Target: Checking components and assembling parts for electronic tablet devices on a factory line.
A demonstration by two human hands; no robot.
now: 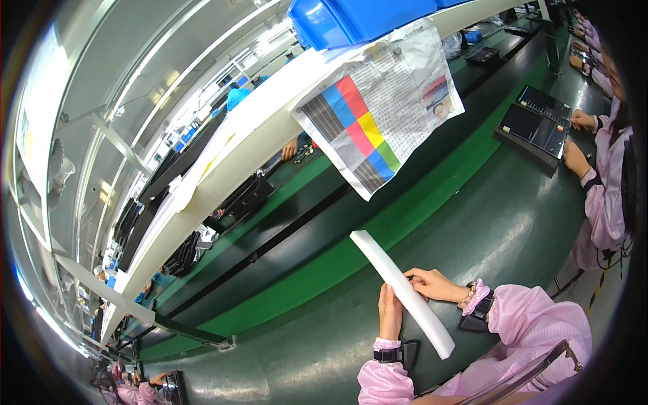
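Observation:
A long white strip, which looks like foam [383, 264], lies slantwise between my hands over the green worktop. My left hand [389, 314] is at its near left edge, with fingers together and their tips against or behind it. From the right, my right hand [439, 286] grips the strip near its middle, index finger reaching to its edge. Part of the fingers of both hands is hidden by the strip. Pink sleeves and black wrist straps cover my forearms.
A printed sheet [378, 111] hangs from the white shelf [223, 182] ahead, below a blue bin [364, 20]. To the right, a co-worker handles black panel-like devices [536, 125] on the green worktop [270, 371]. Another person sits at the far lower left.

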